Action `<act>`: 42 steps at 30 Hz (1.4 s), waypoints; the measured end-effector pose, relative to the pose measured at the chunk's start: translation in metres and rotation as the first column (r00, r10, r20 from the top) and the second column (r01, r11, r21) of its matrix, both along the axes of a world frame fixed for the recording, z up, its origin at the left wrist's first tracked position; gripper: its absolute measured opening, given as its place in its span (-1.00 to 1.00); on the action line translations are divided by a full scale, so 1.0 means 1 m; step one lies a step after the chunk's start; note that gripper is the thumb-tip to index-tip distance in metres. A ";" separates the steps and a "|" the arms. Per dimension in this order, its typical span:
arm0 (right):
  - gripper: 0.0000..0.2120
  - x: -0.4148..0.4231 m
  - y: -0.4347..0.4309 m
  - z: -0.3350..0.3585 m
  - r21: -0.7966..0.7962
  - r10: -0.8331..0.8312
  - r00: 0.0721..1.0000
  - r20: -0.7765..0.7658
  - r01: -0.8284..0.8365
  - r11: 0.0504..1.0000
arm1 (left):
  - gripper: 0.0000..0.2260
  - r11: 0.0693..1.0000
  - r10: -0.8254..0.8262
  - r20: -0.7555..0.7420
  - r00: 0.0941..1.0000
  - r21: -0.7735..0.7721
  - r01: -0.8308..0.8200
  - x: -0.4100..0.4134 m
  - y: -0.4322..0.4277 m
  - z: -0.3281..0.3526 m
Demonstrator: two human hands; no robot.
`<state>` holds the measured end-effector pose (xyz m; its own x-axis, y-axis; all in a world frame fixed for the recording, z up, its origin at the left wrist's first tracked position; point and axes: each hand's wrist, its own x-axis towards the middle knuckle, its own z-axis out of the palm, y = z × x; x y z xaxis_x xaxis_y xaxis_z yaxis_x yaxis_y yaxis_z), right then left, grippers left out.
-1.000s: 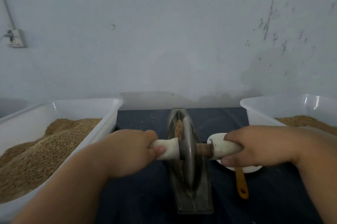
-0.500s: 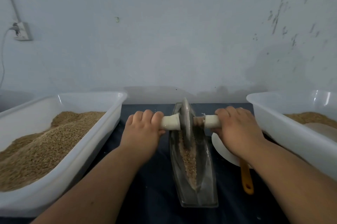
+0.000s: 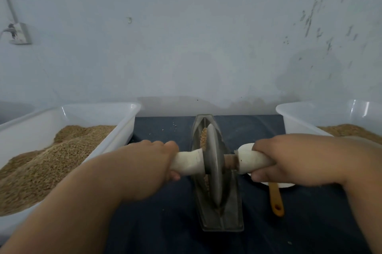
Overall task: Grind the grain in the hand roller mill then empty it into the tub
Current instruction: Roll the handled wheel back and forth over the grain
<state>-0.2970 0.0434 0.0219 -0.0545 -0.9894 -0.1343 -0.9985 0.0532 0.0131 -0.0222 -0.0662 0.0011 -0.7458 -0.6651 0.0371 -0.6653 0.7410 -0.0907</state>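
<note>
Hand roller mill (image 3: 215, 173): a metal, boat-shaped trough (image 3: 229, 216) is set lengthwise on a dark cloth (image 3: 165, 222), between two tubs; a metal wheel (image 3: 213, 150) is stood on edge in the trough, at about its middle; grain (image 3: 204, 137) is seen in the trough beyond the wheel, and a little beneath it.
Left handle (image 3: 190, 162): white, projecting from the wheel; it is gripped by the left hand (image 3: 148, 162), fingers curled over the top and thumb tucked beneath.
Right handle (image 3: 252, 160): white, a brown axle stub shown between it and the wheel; it is gripped by the right hand (image 3: 289, 160), fingers wrapped round it likewise.
Left tub (image 3: 124, 121): white plastic, just beside the left forearm; heaped with tan grain.
Right tub (image 3: 299, 117): white plastic, cut off by the frame edge; tan grain is held within.
White dish (image 3: 285, 185): largely hidden beneath the right hand; an orange handle (image 3: 276, 200) is laid from it toward the viewer, beside the trough.
Wall (image 3: 186, 46): pale, scuffed; a socket (image 3: 19, 33) is fixed at far left.
</note>
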 end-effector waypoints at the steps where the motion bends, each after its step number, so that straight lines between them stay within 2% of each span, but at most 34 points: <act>1: -0.67 0.001 0.001 0.000 -0.006 0.002 1.000 -0.020 -0.002 1.000 | -0.76 1.000 0.009 0.009 1.000 0.005 -0.009 -0.001 0.000 0.000; 4: -0.67 0.002 -0.008 -0.008 -0.049 0.005 0.998 -0.060 -0.008 0.999 | -0.73 0.995 0.048 0.011 0.999 -0.091 -0.047 -0.012 -0.009 -0.009; 7: -0.69 -0.005 -0.032 -0.028 -0.169 -0.019 0.997 -0.075 0.006 0.986 | -0.69 0.931 0.097 -0.018 0.995 -0.351 -0.097 -0.031 -0.027 -0.027; 9: -0.67 -0.011 -0.051 -0.043 -0.278 -0.042 0.995 -0.086 0.017 0.960 | -0.64 0.887 0.109 -0.066 0.992 -0.445 -0.127 -0.043 -0.039 -0.038; 13: -0.34 -0.017 -0.073 -0.061 -0.469 -0.039 0.997 -0.073 0.001 0.883 | -0.70 0.889 0.108 -0.213 0.971 -0.417 -0.190 -0.052 -0.057 -0.049; 14: -0.31 -0.016 -0.074 -0.062 -0.505 -0.040 0.996 -0.078 -0.005 0.863 | -0.70 0.897 0.108 -0.234 0.966 -0.396 -0.196 -0.051 -0.059 -0.051; 17: -0.39 -0.005 -0.073 -0.062 -0.521 -0.059 0.983 -0.176 -0.043 0.853 | -0.64 0.927 0.062 -0.256 0.965 -0.342 -0.150 -0.046 -0.056 -0.049; 20: -0.76 0.008 -0.061 -0.051 -0.437 -0.075 0.980 -0.186 -0.014 0.899 | -0.68 0.938 -0.001 -0.212 0.977 -0.338 -0.073 -0.041 -0.039 -0.035; 21: -0.81 0.012 -0.055 -0.046 -0.382 -0.074 0.984 -0.165 0.005 0.924 | -0.72 0.936 -0.007 -0.188 0.982 -0.347 -0.059 -0.040 -0.032 -0.031; 24: -0.80 0.019 -0.036 -0.030 -0.234 -0.018 0.992 -0.128 -0.012 0.972 | -0.74 0.949 -0.018 -0.150 0.988 -0.314 -0.030 -0.036 -0.012 -0.021; 29: -0.80 0.025 -0.016 -0.022 -0.195 0.017 0.991 -0.134 -0.043 0.980 | -0.64 0.972 -0.008 -0.120 0.993 -0.234 -0.021 -0.030 0.000 -0.016; 32: -0.82 0.023 -0.032 -0.030 -0.254 -0.032 0.990 -0.136 -0.003 0.967 | -0.67 0.970 0.052 -0.145 0.988 -0.230 -0.085 -0.037 -0.009 -0.022; 34: -0.82 0.019 -0.049 -0.041 -0.343 -0.078 0.989 -0.125 0.030 0.939 | -0.70 0.951 0.086 -0.175 0.981 -0.279 -0.133 -0.045 -0.020 -0.029; 38: -0.87 0.012 -0.075 -0.065 -0.574 -0.138 0.961 -0.240 -0.026 0.818 | -0.78 0.878 0.138 -0.243 0.960 -0.418 -0.232 -0.061 -0.041 -0.045; 42: -0.80 0.011 -0.083 -0.075 -0.605 -0.179 0.958 -0.224 0.007 0.796 | -0.84 0.844 0.151 -0.287 0.946 -0.461 -0.275 -0.065 -0.047 -0.055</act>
